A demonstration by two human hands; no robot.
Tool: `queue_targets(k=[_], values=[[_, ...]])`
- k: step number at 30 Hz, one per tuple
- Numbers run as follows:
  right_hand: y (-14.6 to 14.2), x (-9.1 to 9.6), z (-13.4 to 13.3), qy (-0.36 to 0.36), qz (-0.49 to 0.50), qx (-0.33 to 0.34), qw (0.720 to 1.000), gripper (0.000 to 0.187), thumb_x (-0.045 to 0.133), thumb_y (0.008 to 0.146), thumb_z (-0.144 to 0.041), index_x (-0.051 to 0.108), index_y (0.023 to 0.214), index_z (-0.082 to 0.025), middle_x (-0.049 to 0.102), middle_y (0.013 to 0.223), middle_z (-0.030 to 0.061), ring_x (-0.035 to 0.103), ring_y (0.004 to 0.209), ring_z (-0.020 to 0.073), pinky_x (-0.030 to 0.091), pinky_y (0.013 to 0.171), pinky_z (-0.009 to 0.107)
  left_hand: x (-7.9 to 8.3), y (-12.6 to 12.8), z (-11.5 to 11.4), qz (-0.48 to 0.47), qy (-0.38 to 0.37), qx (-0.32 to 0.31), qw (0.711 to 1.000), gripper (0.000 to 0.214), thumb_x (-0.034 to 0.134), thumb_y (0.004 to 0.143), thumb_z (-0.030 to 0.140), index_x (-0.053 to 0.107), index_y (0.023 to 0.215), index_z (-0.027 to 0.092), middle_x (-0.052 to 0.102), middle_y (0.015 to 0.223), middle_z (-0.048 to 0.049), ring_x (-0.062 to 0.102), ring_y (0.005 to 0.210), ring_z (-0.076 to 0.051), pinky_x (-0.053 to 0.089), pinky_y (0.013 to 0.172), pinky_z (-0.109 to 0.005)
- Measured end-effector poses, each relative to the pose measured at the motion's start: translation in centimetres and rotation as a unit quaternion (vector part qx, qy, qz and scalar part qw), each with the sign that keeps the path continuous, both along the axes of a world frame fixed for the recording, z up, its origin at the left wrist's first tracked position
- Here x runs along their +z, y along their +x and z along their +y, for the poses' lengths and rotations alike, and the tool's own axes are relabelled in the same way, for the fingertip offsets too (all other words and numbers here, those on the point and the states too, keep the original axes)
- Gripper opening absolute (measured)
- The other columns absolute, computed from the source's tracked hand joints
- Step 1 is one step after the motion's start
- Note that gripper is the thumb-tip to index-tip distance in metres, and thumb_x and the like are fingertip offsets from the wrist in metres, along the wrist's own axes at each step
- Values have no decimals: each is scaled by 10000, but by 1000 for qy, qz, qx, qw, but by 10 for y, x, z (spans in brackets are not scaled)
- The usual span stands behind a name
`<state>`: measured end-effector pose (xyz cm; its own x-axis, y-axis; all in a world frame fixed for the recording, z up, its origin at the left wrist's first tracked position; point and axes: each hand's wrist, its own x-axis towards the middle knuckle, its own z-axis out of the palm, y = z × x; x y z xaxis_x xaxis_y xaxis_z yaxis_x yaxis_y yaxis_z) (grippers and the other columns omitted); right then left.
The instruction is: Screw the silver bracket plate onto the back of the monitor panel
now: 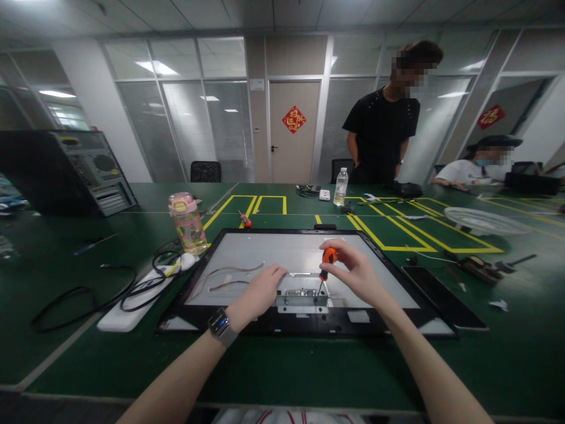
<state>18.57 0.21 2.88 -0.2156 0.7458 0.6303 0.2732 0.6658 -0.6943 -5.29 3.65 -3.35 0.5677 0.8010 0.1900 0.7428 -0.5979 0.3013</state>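
The right hand [353,272] is gripping an orange-and-black screwdriver [329,258], thumb and fingers closing around its handle, while the shaft is pointing down at the right end of a metal bracket [296,300]. That bracket is sitting along the near edge of a flat grey panel [269,247] with a black frame, which is lying on the green table [282,371] in front of the person. The left hand [260,291] is resting at the bracket's left end with its fingers bent; the view is too small for telling whether they are pinching the metal or only pressing it, or whether the screwdriver's tip is seating properly.

The shaft is leaning rather than standing upright, so uneven pressure could be making the tip slip, scoring the bracket or scratching the grey surface. A weak hold on the left could be letting the bracket twist under turning force. Thin wires [229,270] are lying loose beside the left hand, and a careless sweep of the wrist could be snagging them. Heavy downward pushing could also be straining the panel, probably a delicate part.
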Motion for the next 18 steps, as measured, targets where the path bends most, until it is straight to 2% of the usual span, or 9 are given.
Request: queue_targets(k=[6, 9, 12, 15, 18], values=[[3, 2, -2, -41, 9, 49, 998, 337, 588, 871, -295, 567, 1204, -251, 668, 1031, 76, 667, 885, 212, 571, 832, 419, -1, 0, 1, 2, 4, 0, 1000, 536, 329, 786, -46, 496, 1236, 192, 537, 1191, -74, 521, 1086, -177, 387, 985, -303], [3, 4, -3, -30, -7, 40, 999, 277, 596, 862, -290, 621, 1136, -259, 640, 1087, 77, 645, 947, 216, 568, 830, 394, -4, 0, 2, -5, 16, -7, 1000, 518, 324, 788, -44, 503, 1223, 173, 542, 1177, -80, 523, 1072, -180, 393, 977, -300], [4, 3, -2, -6, -10, 3, 1000, 237, 673, 807, -285, 673, 1043, -258, 646, 1028, 62, 634, 948, 224, 576, 793, 369, -5, -1, 2, -2, 15, -8, 1000, 520, 328, 786, -44, 497, 1224, 180, 534, 1189, -79, 511, 1096, -179, 382, 990, -305], [4, 3, -1, -23, 7, 12, 1000, 288, 665, 820, -285, 651, 1106, -258, 681, 1006, 60, 665, 887, 214, 586, 791, 388, -5, -1, 3, 2, 8, -4, 1000, 530, 331, 784, -46, 490, 1234, 186, 528, 1202, -80, 510, 1103, -179, 380, 993, -307], [4, 4, -3, -55, 15, 51, 997, 338, 603, 870, -302, 588, 1205, -261, 675, 1063, 78, 681, 879, 211, 587, 810, 419, -4, -1, 2, 1, 8, -4, 1000, 534, 332, 784, -45, 490, 1239, 184, 532, 1195, -80, 519, 1087, -179, 387, 984, -304]])
